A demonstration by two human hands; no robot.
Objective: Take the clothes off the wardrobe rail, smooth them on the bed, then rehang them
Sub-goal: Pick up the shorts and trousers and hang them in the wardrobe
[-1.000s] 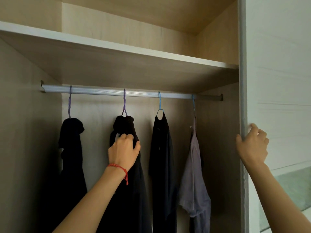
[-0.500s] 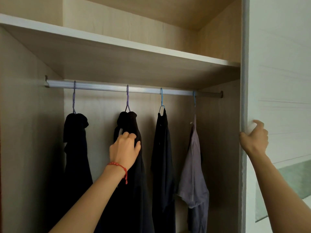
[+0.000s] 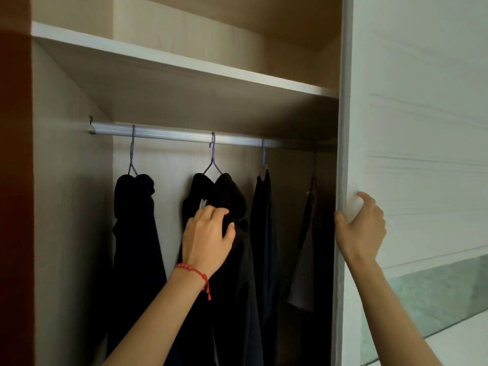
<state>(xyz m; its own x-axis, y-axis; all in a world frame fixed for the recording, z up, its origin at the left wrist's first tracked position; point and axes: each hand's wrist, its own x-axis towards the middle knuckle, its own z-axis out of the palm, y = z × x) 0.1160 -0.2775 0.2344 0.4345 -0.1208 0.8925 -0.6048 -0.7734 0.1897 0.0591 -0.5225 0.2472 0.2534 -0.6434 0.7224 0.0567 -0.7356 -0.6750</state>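
Note:
A silver rail point(image 3: 171, 134) runs under the wardrobe shelf and carries several hangers. On the second hanger, purple point(image 3: 212, 159), hangs a black garment point(image 3: 232, 260). My left hand point(image 3: 207, 237), with a red bead bracelet on the wrist, grips that garment's cloth just below its shoulder. Left of it hangs another dark garment point(image 3: 134, 233). To the right are a thin dark garment point(image 3: 264, 233) on a blue hanger and a greyish-purple shirt point(image 3: 307, 260), partly hidden by the door. My right hand point(image 3: 360, 228) clasps the edge of the white sliding door point(image 3: 422, 154).
A wooden shelf point(image 3: 184, 67) sits above the rail. The wardrobe's left wall point(image 3: 66, 207) stands close to the first garment. A greenish glass panel point(image 3: 435, 297) fills the lower part of the door.
The view has shifted so the wardrobe sits further right. The door edge now covers more of the greyish shirt. My left hand stays on the black garment, now twisted to show its inside.

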